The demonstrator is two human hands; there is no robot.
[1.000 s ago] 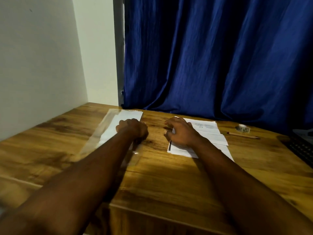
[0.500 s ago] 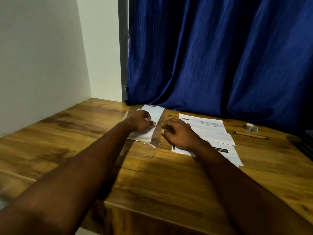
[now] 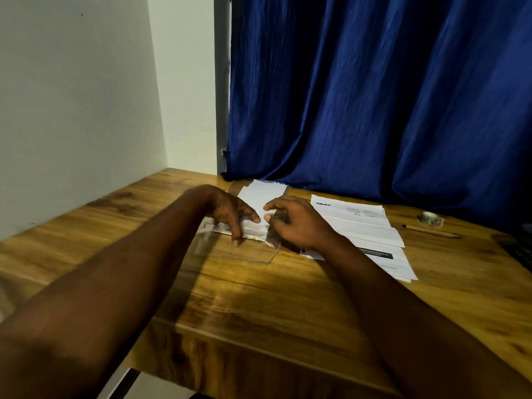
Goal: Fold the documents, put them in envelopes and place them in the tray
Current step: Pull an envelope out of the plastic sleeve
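Note:
A clear plastic envelope point(image 3: 260, 194) with a white folded document inside lies near the table's far edge, in front of the curtain. My left hand point(image 3: 230, 210) presses down on its left part with fingers spread. My right hand point(image 3: 296, 223) pinches the envelope's clear flap point(image 3: 272, 240) at its near right end. To the right, several printed white documents point(image 3: 362, 226) lie stacked and overlapping. No tray is in view.
A pencil point(image 3: 430, 231) and a small tape roll point(image 3: 430, 219) lie right of the papers. A dark keyboard edge point(image 3: 521, 251) shows at the far right. White wall on the left, blue curtain point(image 3: 374, 96) behind the wooden table point(image 3: 259, 298).
The envelope with its paper has slid from the left to the middle, next to the stacked documents. My right hand left the stack and took hold of the envelope's flap.

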